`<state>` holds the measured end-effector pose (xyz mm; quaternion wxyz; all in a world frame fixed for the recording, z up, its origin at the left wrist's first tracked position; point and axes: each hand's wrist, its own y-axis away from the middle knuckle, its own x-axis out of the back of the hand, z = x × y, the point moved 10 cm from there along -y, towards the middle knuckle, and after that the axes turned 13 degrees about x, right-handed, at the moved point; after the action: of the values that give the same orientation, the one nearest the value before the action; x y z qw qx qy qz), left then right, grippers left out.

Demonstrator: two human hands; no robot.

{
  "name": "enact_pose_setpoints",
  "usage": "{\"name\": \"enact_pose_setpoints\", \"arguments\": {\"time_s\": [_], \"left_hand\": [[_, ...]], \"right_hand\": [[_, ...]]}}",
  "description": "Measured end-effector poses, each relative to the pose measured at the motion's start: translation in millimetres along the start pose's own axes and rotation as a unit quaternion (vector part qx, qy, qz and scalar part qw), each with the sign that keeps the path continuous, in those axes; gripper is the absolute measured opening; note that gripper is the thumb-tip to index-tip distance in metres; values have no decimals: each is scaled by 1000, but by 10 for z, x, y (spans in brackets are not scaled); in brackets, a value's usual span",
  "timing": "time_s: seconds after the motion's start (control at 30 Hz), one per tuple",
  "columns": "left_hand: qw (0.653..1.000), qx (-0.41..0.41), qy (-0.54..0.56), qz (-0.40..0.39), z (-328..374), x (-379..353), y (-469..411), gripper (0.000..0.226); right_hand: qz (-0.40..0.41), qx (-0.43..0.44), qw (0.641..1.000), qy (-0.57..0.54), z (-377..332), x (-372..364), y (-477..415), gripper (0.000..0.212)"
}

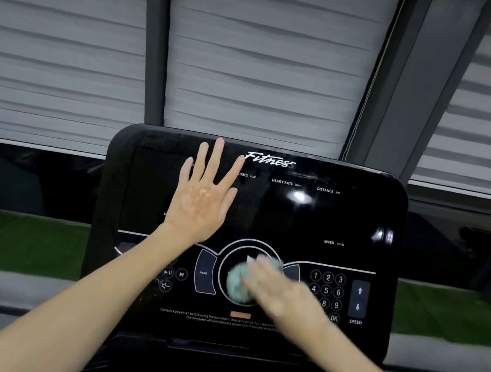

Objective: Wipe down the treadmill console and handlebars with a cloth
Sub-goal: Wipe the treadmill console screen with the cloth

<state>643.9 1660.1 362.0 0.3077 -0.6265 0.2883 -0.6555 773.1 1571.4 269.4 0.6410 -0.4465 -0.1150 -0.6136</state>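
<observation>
Two hands on glossy black treadmill console [313,216]: left hand [202,201] flat, fingers spread wide; right hand [282,289] blurred, gripping crumpled pale-green cloth [238,282] against round centre dial.

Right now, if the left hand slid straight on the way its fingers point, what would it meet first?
Left hand lies flat on the console, fingers pointing up-screen. Probably only the console's top edge, then window blinds beyond; depth is unclear.
</observation>
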Motion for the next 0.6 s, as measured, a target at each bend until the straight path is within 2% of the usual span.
{"name": "enact_pose_setpoints", "arguments": {"time_s": [0.1, 0.17, 0.27, 0.43, 0.6], "left_hand": [[1000, 1, -1, 1, -1, 6, -9, 58], [1000, 3, 0, -2, -5, 8, -4, 58], [1000, 2, 1, -2, -6, 8, 1, 58], [1000, -2, 8, -6, -13, -2, -4, 57], [1000, -4, 8, -6, -17, -11, 11, 57]], "right_hand": [[42, -85, 995, 36, 768, 299, -429, 54], [34, -130, 989, 54, 1179, 413, -684, 57], [43, -164, 984, 56, 1386, 433, -836, 61], [74, -152, 986, 9, 757, 172, -517, 60], [26, -56, 996, -69, -282, -200, 2, 52]]}}
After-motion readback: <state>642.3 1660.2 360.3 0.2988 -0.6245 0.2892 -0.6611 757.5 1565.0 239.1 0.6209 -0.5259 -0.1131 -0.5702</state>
